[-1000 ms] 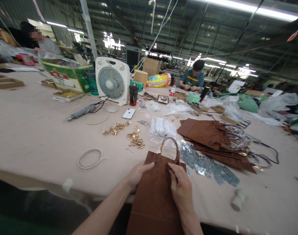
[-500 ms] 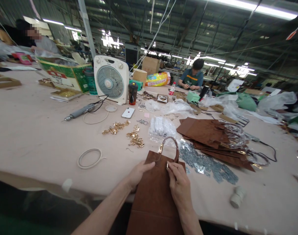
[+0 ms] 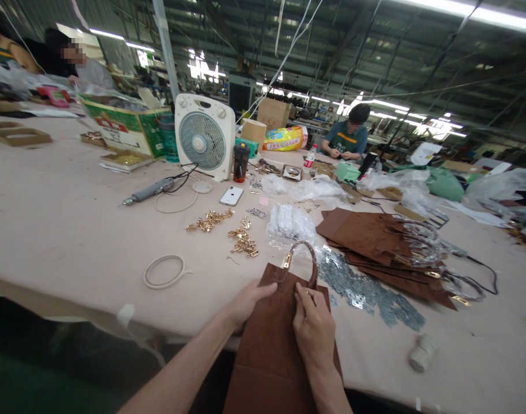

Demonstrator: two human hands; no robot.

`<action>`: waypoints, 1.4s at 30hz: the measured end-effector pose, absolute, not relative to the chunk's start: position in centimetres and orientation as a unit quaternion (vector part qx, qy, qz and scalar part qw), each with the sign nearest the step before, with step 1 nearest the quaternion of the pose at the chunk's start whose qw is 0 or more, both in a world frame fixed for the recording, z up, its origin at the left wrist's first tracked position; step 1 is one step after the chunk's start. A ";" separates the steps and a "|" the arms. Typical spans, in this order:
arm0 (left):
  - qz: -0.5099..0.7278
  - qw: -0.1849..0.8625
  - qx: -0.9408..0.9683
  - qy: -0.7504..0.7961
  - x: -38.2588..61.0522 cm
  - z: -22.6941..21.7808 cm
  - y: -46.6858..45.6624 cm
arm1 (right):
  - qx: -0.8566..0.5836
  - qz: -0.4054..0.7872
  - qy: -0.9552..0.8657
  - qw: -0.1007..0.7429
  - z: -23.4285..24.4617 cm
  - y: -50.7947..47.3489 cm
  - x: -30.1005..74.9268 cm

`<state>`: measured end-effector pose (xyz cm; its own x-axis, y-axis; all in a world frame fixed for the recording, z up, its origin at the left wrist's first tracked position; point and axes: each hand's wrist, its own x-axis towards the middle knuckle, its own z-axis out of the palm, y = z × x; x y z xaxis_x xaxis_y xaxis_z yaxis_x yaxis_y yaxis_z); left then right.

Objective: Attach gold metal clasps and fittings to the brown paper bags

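Note:
A brown handbag [image 3: 271, 345] leans at the table's front edge, its looped handle [image 3: 305, 246] standing up. At one base of the handle sits a gold metal fitting [image 3: 286, 260]. My left hand [image 3: 250, 303] grips the bag's left edge, thumb pressed on the front panel. My right hand [image 3: 313, 322] is closed in a pinch against the front panel, below the other handle base. The small gold fitting seen there half a second ago is now mostly covered by its fingers. Just beyond lie gold fittings [image 3: 244, 240] and flat grey metal plates [image 3: 360, 287].
Stacked brown bags [image 3: 366, 233] lie to the right. A box fan [image 3: 205, 138], a phone [image 3: 231, 196], a grey electric screwdriver [image 3: 148, 191] and a tape-like ring [image 3: 163, 271] are on the left. A person [image 3: 347, 138] sits across the table.
My right fingertips have closed over the small gold fitting, which showed more before. The left hand keeps its hold on the bag. The whole view has shifted slightly.

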<state>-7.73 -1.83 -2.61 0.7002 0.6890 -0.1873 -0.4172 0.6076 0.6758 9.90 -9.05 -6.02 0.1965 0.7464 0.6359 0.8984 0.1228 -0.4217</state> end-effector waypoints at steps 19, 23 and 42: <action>0.345 0.843 0.325 0.253 -7.5 -3.2 -1.8 | -0.683 -0.181 -0.656 0.267 -6.8 -9.8 9.3; 0.347 0.843 0.330 0.244 -7.6 -3.3 -1.7 | -0.678 -0.170 -0.664 0.264 -7.2 -10.2 9.0; 0.408 0.492 0.628 0.444 -8.5 -1.9 -3.1 | -0.560 -0.145 -0.726 0.372 -12.9 -7.4 13.9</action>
<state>-8.46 -3.05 -1.93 0.2717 0.9594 0.0754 0.1557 -0.1211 0.9803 13.94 -7.41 -12.90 -0.0973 0.7053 0.7022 0.9208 0.3316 -0.2055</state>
